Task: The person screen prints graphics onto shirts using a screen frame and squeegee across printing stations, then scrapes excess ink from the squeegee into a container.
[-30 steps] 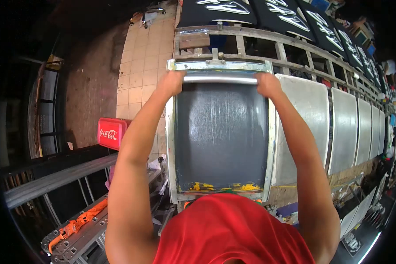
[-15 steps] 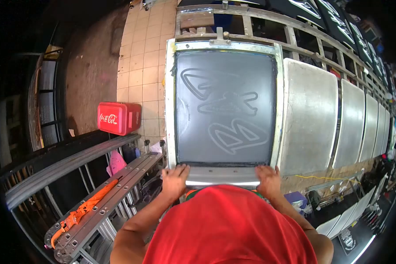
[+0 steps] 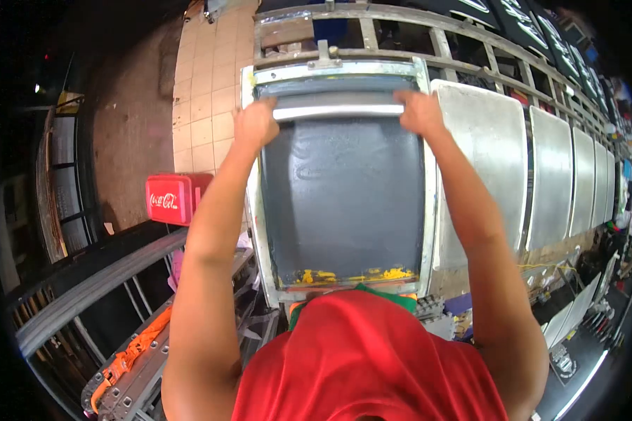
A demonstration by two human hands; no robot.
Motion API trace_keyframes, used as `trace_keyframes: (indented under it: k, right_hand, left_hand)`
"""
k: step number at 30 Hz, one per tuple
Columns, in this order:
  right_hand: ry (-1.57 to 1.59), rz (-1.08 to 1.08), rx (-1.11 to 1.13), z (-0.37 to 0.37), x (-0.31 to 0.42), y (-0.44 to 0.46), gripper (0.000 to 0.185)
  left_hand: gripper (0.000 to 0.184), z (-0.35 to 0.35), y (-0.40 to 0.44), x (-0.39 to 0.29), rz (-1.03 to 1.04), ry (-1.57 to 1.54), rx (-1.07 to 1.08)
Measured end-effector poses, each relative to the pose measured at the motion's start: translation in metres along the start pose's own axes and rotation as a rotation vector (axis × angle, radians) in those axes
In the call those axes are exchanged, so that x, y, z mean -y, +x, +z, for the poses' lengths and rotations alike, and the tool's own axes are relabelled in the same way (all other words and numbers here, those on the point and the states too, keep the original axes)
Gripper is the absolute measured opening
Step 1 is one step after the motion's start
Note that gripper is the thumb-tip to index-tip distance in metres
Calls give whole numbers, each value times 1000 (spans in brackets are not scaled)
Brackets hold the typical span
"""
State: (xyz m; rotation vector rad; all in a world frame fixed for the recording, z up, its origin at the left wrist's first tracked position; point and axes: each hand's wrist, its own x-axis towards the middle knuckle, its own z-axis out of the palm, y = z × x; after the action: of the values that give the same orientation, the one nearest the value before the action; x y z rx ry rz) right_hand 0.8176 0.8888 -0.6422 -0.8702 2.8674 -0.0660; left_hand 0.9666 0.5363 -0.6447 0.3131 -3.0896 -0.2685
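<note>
A wide squeegee (image 3: 338, 111) with a bright metal edge lies across the far end of a screen-printing frame (image 3: 430, 203). My left hand (image 3: 255, 124) grips its left end and my right hand (image 3: 421, 113) its right end, both arms stretched forward. Below the squeegee spreads the dark grey mesh (image 3: 351, 210), faintly smeared, with yellow patches along its near edge. Part of the far mesh is hidden by the squeegee. A metal hinge clamp (image 3: 324, 56) is at the frame's far side.
Pale flat boards (image 3: 479, 168) stand in a row to the right. A slatted wooden rack (image 3: 435, 42) runs behind. At left are a red cooler box (image 3: 168, 199), a metal ladder (image 3: 137, 393) and an orange wrapped umbrella (image 3: 130, 354).
Both hands have pushed the squeegee from the near edge to the far end of the screen. The pale looping lettering seen on the mesh has mostly gone, and yellow patches show near me.
</note>
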Motion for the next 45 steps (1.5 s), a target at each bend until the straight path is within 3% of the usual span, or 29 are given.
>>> trace_keyframes:
  k: [6, 8, 10, 11, 13, 16, 17, 20, 21, 24, 27, 33, 37, 40, 43, 45]
  right_hand:
    - [72, -52, 87, 28, 35, -228, 61]
    - [139, -6, 214, 23, 54, -308, 63]
    - [196, 23, 582, -6, 71, -345, 67]
    - [194, 19, 581, 6, 70, -360, 67]
    - [296, 16, 242, 29, 66, -366, 62]
    - [86, -12, 92, 30, 50, -272, 63]
    - [74, 21, 38, 26, 44, -223, 63]
    - [46, -33, -137, 21, 15, -81, 56]
    - [56, -36, -164, 18, 8, -42, 54]
    - [60, -26, -179, 14, 3, -13, 51]
    - [88, -24, -147, 12, 9, -37, 50]
    - [115, -5, 89, 30, 47, -274, 56]
    - [216, 41, 217, 26, 68, -366, 59]
    - [218, 25, 180, 27, 65, -352, 59]
    - [134, -4, 70, 21, 49, -242, 57]
    - [114, -27, -85, 21, 33, -147, 56]
  left_hand:
    - [65, -11, -220, -36, 17, 25, 299]
    - [63, -19, -299, -53, 24, -1, 419]
    - [56, -5, -370, -54, 54, -93, 381]
    - [55, -7, -373, -54, 57, -112, 365]
    - [55, -16, -355, -56, 63, -96, 363]
    - [60, -14, -259, -43, 3, -63, 363]
    - [69, -2, -218, -36, 16, 34, 218]
    - [57, 1, -82, -12, 40, 18, 37]
    - [54, 18, -50, 3, 92, 23, -113]
    - [47, 6, -11, 1, -1, -18, -51]
    - [53, 12, -48, 2, 43, 39, -34]
    - [74, -18, -262, -47, -1, 26, 376]
    - [67, -15, -369, -54, 34, -76, 436]
    - [70, -24, -335, -54, 46, -41, 418]
    - [73, -13, -235, -36, -3, 71, 320]
    - [62, -14, -147, -23, 5, 71, 162]
